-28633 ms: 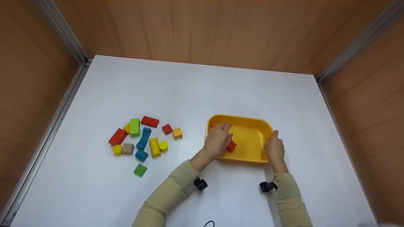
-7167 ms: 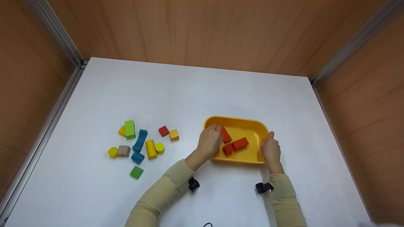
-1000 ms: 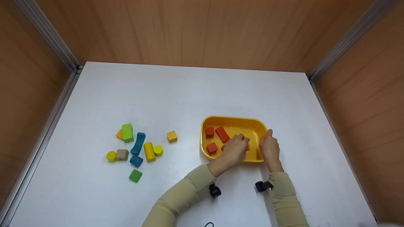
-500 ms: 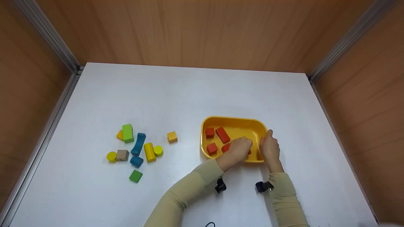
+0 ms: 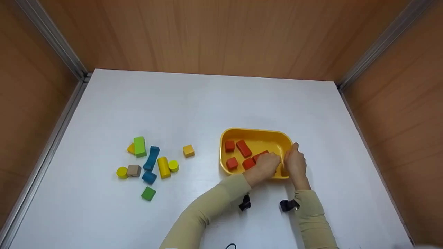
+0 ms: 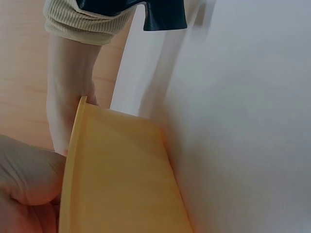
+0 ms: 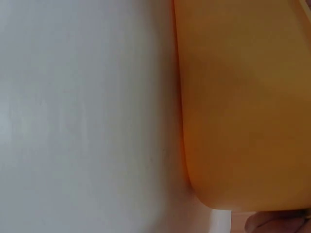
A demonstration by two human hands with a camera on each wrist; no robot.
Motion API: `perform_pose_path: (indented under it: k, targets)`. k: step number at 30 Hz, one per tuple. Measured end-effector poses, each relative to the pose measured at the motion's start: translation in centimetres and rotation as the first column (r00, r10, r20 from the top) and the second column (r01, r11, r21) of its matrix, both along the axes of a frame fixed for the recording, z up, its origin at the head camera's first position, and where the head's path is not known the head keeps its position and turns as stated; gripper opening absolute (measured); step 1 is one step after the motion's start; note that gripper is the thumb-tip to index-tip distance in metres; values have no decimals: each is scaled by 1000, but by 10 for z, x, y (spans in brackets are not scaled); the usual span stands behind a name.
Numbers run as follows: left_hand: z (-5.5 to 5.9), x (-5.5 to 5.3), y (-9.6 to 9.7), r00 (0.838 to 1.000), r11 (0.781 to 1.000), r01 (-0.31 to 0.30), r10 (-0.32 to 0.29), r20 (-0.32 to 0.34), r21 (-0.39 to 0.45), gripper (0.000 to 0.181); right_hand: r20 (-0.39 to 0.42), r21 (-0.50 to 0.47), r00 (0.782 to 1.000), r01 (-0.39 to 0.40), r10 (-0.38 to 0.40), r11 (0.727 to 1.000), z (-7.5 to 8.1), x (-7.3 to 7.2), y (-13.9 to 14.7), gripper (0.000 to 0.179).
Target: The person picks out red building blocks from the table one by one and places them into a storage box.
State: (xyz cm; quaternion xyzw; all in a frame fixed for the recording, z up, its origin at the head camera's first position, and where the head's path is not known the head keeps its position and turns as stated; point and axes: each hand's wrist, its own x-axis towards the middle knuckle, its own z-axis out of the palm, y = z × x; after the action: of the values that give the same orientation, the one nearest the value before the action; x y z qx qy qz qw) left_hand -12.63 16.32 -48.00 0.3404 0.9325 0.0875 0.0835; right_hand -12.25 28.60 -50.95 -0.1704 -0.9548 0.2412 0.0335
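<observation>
A yellow plastic tray (image 5: 256, 131) sits right of the table's middle in the head view. My right hand (image 5: 296, 162) grips its right rim, thumb up along the edge. My left hand (image 5: 265, 165) reaches into the tray's front right part with fingers curled down around a red block that they mostly hide. Several red blocks lie in the tray: a cube (image 5: 229, 146), a longer block (image 5: 244, 148), and others to the left of the hand. The left wrist view has the curled left hand (image 6: 26, 184) behind the tray's wall (image 6: 121, 170).
Left of the tray lie loose blocks: an orange cube (image 5: 188, 151), a yellow cylinder (image 5: 163, 167), a blue curved block (image 5: 151, 158), a light green block (image 5: 139, 146), a grey cube (image 5: 134, 171) and a green block (image 5: 148, 193). Wooden panels (image 5: 207, 38) enclose the white table.
Over the last second my left hand shifts right inside the tray, uncovering red blocks. Compared with earlier frames, the red blocks on the table are now gone from there. The right hand stays at the rim.
</observation>
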Motion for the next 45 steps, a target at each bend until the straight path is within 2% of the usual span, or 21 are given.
perform_pose_path:
  k: [4,11,23,31,36,40,43,45]
  targets:
    - [-3,0,1,1000,1000,1,-1,4,-19,6,16,1,1000,2,-2,1000,1,-1,0,19]
    - [-7,-2,1,998,998,7,-3,57,-63,8,40,4,999,3,-3,1000,2,-1,-2,22]
    - [-4,-2,-3,999,994,47,-47,4,-97,12,26,5,1000,-11,11,1000,1,-1,-3,20]
    - [6,-2,-15,997,996,71,-69,36,-49,10,42,3,999,-1,1,1000,0,-1,-3,24]
    - [15,-4,-26,996,995,82,-84,38,65,11,59,1,998,-2,2,1000,2,-1,-3,23]
    - [21,-3,-39,998,984,67,-67,-3,165,24,74,-1,997,4,-4,1000,3,-1,-2,25]
    - [25,-1,-48,994,972,61,-39,-100,226,32,83,-5,997,7,-7,1000,2,-1,0,26]
    - [26,0,-56,982,964,66,-18,-186,256,35,88,-4,996,10,-10,1000,2,-1,0,27]
